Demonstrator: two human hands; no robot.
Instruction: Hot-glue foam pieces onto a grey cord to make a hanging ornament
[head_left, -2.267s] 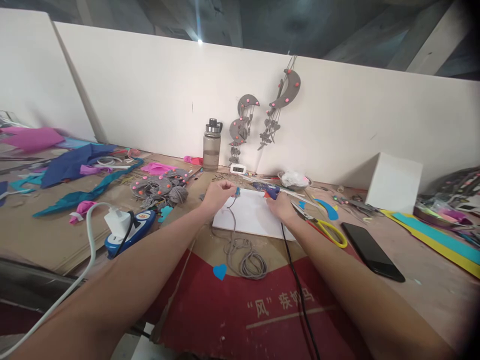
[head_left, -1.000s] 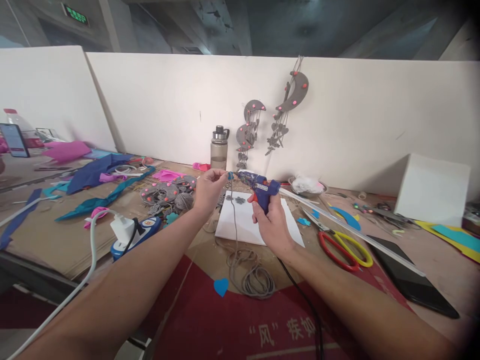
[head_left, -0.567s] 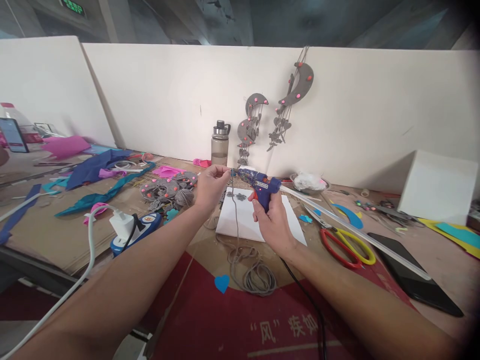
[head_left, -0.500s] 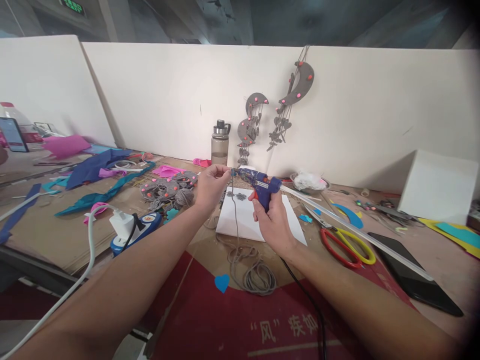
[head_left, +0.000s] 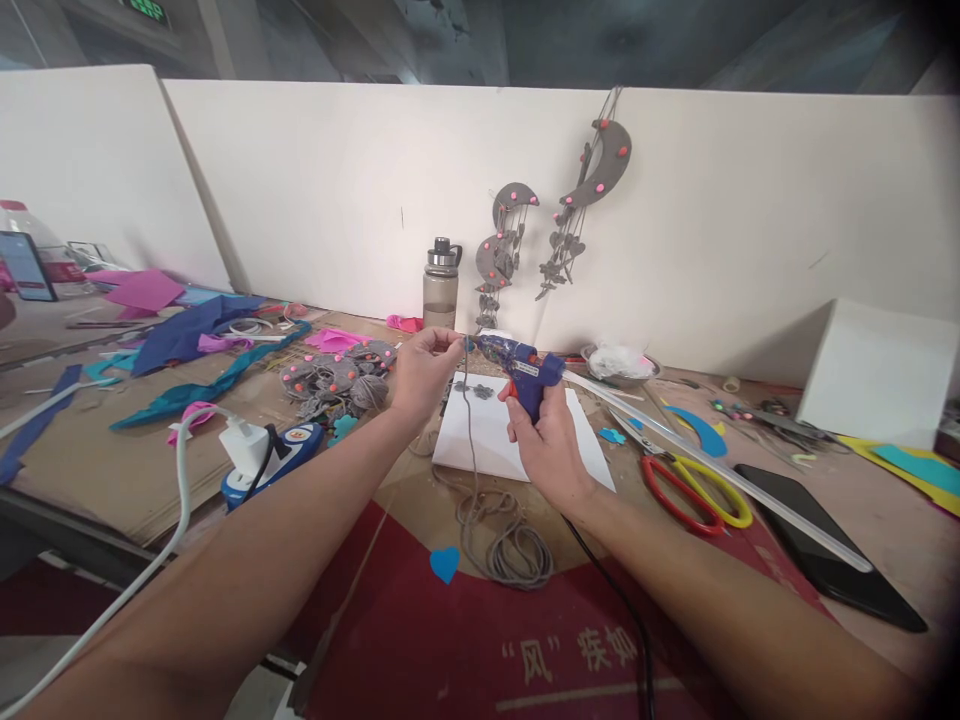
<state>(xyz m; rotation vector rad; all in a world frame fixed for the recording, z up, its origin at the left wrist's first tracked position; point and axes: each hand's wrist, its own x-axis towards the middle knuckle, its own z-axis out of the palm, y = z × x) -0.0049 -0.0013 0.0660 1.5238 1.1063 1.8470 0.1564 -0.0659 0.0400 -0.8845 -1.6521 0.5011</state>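
My right hand (head_left: pixel 551 440) grips a blue glue gun (head_left: pixel 525 370), its nozzle pointing left; a long clear glue stick (head_left: pixel 712 460) juts from its back. My left hand (head_left: pixel 426 372) pinches the upper end of a grey cord (head_left: pixel 471 430) right at the nozzle. Whatever small piece lies between those fingertips is too small to make out. From there the cord hangs down to a loose coil (head_left: pixel 517 553) on the table. Below the gun lies a white sheet (head_left: pixel 487 440) with small grey flower shapes (head_left: pixel 480 391) on it. A blue heart (head_left: pixel 444 565) sits left of the coil.
Scissors (head_left: pixel 694 495) and a black phone (head_left: pixel 817 545) lie to the right. A water bottle (head_left: pixel 440 285) stands by the white partition, where grey moon ornaments (head_left: pixel 600 165) hang. Left are grey felt pieces (head_left: pixel 337 375) and a blue power strip (head_left: pixel 277 465).
Both hands stay almost in place, the glue gun's nozzle still at the left fingertips. The view has shifted very slightly.
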